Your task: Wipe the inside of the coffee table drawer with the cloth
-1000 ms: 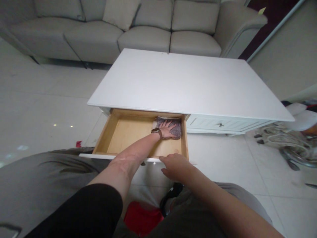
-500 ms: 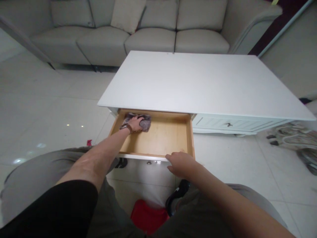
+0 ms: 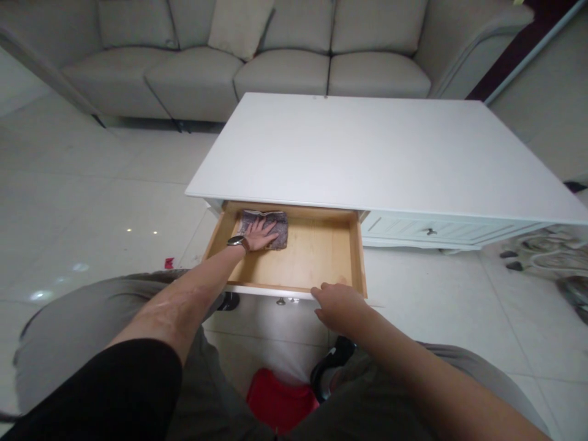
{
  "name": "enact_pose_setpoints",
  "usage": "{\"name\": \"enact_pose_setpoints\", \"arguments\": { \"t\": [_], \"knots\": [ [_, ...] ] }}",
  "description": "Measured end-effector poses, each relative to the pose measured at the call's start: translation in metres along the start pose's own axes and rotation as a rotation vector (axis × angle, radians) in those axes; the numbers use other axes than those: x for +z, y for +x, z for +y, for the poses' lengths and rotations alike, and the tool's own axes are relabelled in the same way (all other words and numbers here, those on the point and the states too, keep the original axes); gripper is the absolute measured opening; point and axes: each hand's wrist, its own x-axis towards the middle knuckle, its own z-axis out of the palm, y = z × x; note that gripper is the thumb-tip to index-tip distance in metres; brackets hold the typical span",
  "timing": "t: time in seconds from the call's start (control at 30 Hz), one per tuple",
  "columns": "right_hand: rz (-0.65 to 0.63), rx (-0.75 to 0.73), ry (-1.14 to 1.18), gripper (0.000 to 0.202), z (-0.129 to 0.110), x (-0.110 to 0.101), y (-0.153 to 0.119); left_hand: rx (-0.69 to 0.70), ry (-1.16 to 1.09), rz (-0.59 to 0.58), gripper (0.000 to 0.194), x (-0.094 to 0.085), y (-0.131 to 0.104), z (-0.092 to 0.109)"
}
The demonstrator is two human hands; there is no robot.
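A wooden drawer (image 3: 316, 254) is pulled out from the white coffee table (image 3: 367, 153). Inside it, toward the back left, lies a purplish-grey cloth (image 3: 279, 225). My left hand (image 3: 261, 235), with a watch at the wrist, rests flat on this cloth with its fingers spread. The right front edge of the drawer is gripped by my right hand (image 3: 339, 301), its fingers curled over the top rim. A small metal knob (image 3: 280, 301) shows on the drawer front.
A second drawer (image 3: 429, 231), closed, is to the right. Behind the table stands a beige sofa (image 3: 285, 76). A red plastic thing (image 3: 280, 401) sits on the tiled floor between my legs. Patterned items (image 3: 546, 251) lie on the floor at the right.
My left hand has flattened, its fingers spreading wider over the cloth, which now lies smoother and slightly further right. My right hand keeps its hold on the drawer edge.
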Motion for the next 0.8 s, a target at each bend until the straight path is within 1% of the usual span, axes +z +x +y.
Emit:
{"name": "enact_pose_setpoints", "arguments": {
  "t": [0.03,0.1,0.17,0.27,0.3,0.33,0.37,0.4,0.43,0.47,0.5,0.6,0.67,0.7,0.8],
  "knots": [
    [0.000,0.005,-0.003,0.031,-0.001,0.000,0.001,0.030,-0.011,-0.004,0.080,0.003,0.000,0.015],
    [0.001,0.013,-0.013,0.031,-0.003,0.001,0.002,0.103,-0.026,-0.010,0.075,0.010,0.004,0.052],
    [-0.004,0.018,-0.027,0.032,-0.004,0.000,0.004,0.161,-0.051,-0.008,0.074,0.021,0.011,0.097],
    [-0.021,0.024,-0.040,0.033,-0.005,0.000,0.009,0.226,-0.095,-0.006,0.075,0.037,0.024,0.171],
    [-0.030,0.024,-0.041,0.032,-0.005,0.001,0.011,0.242,-0.114,-0.021,0.075,0.041,0.028,0.193],
    [-0.036,0.022,-0.042,0.032,-0.004,0.001,0.014,0.262,-0.128,-0.040,0.074,0.043,0.032,0.213],
    [-0.044,0.022,-0.043,0.032,-0.004,0.002,0.016,0.274,-0.132,-0.048,0.071,0.043,0.035,0.228],
    [-0.049,0.020,-0.043,0.031,-0.003,0.002,0.018,0.261,-0.126,-0.041,0.070,0.042,0.038,0.238],
    [-0.053,0.019,-0.041,0.031,-0.002,0.003,0.019,0.261,-0.115,-0.038,0.068,0.040,0.041,0.243],
    [-0.053,0.018,-0.037,0.031,-0.002,0.004,0.020,0.267,-0.102,-0.031,0.067,0.037,0.043,0.244],
    [-0.049,0.015,-0.032,0.031,-0.001,0.005,0.021,0.281,-0.086,-0.029,0.067,0.034,0.044,0.241],
    [-0.030,0.001,-0.023,0.032,-0.001,0.008,0.020,0.346,-0.037,-0.047,0.072,0.027,0.041,0.222],
    [-0.027,0.000,-0.024,0.032,-0.002,0.009,0.019,0.380,-0.014,-0.064,0.078,0.028,0.030,0.214],
    [-0.027,0.000,-0.025,0.031,-0.002,0.009,0.019,0.393,-0.006,-0.078,0.080,0.032,0.023,0.213],
    [-0.032,0.012,-0.029,0.032,-0.005,0.007,0.018,0.431,0.013,-0.133,0.086,0.045,-0.003,0.218]
  ]
}}
